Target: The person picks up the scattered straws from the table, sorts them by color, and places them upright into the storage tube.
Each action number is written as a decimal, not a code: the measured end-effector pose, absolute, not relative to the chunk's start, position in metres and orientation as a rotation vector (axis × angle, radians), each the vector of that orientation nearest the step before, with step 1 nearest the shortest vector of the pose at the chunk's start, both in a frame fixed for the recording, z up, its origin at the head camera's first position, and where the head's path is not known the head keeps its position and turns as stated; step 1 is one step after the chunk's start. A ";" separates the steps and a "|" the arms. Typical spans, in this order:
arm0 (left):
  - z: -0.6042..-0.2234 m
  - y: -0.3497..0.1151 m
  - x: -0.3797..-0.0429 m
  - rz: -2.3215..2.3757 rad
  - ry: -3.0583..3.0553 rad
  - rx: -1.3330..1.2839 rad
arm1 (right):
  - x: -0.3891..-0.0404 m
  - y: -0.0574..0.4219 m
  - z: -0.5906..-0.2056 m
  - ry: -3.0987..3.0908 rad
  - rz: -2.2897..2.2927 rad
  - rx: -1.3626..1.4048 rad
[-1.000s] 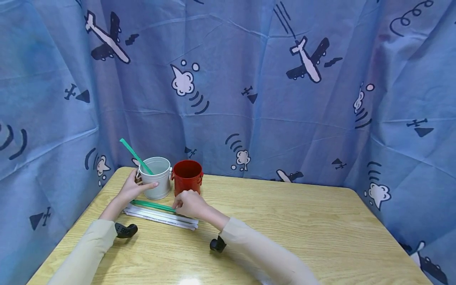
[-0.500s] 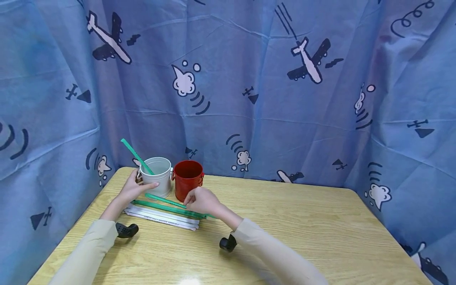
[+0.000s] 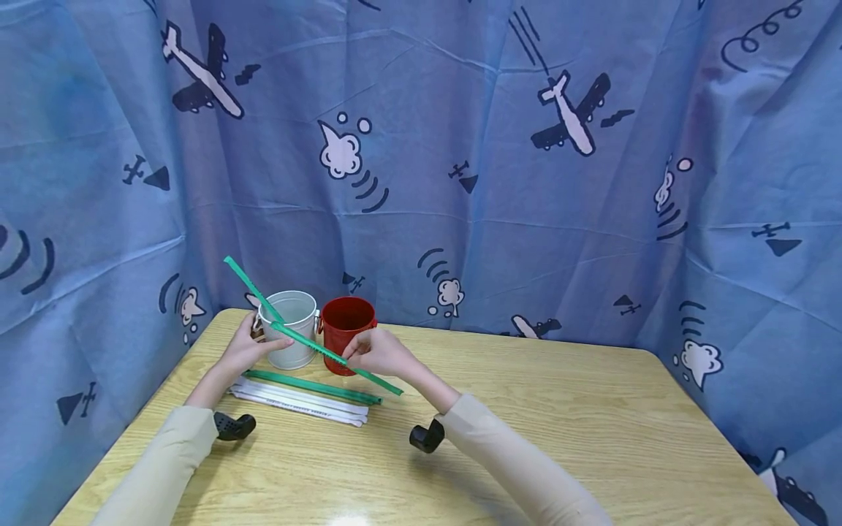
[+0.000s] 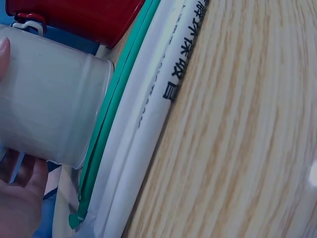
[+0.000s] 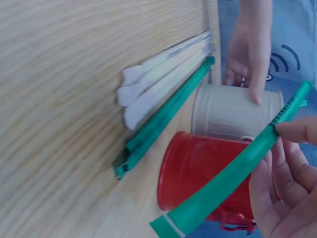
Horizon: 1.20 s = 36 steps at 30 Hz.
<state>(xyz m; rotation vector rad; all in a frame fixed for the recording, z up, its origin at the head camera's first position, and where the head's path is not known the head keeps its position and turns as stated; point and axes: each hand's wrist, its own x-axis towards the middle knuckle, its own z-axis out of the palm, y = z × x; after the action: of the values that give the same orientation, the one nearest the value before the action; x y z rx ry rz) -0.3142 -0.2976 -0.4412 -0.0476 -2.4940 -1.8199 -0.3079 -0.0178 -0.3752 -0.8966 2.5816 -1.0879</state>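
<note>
My left hand point(image 3: 245, 349) holds the white bucket point(image 3: 296, 356) at its left side, thumb across the front. One green wrapped straw point(image 3: 245, 277) leans out of this bucket. My right hand point(image 3: 378, 352) pinches another green wrapped straw point(image 5: 218, 191) near its middle between thumb and fingers. That straw is raised and slanted, its upper left end overlapping the white bucket's front in the head view. Right of the white bucket stands the red bucket point(image 3: 337, 337), partly behind the held straw. Green wrapped straws point(image 4: 106, 116) lie on the table before the buckets.
White wrapped straws point(image 4: 136, 129) with dark print lie alongside the green ones, nearer the person. A wooden table point(image 3: 526, 416) bears everything. Blue curtain point(image 3: 421, 146) with airplane drawings encloses the back and sides. Black wrist devices point(image 3: 427, 436) hang below the forearms.
My right hand has picked a green straw up from the pile and lifted it up and to the right. The left hand stays on the white bucket.
</note>
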 end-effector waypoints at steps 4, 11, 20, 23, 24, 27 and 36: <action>-0.441 -0.298 -0.314 -1.812 -2.504 -0.034 | -0.310 -0.021 -0.368 2.546 -1.176 -0.867; -0.441 -0.298 -0.313 -1.796 -2.515 -0.034 | -0.317 -0.033 -0.353 2.580 -1.244 -0.889; -0.440 -0.298 -0.312 -1.807 -2.499 -0.063 | -0.320 -0.053 -0.336 2.589 -1.383 -0.972; -0.440 -0.298 -0.312 -1.816 -2.496 -0.056 | -0.319 -0.060 -0.331 2.579 -1.409 -0.994; -0.440 -0.298 -0.313 -1.818 -2.496 -0.054 | -0.319 -0.062 -0.329 2.581 -1.413 -1.002; -0.442 -0.299 -0.314 -1.827 -2.504 -0.046 | -0.317 -0.068 -0.324 2.584 -1.430 -1.014; -0.443 -0.299 -0.314 -1.811 -2.514 -0.049 | -0.324 -0.082 -0.321 2.609 -1.565 -0.970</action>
<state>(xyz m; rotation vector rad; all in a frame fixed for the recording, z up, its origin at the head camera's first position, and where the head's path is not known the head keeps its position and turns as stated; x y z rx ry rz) -0.3138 -0.2987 -0.4430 -0.0494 -2.5135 -1.8114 -0.3240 -0.0822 -0.3207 -0.9703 2.6086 -1.5652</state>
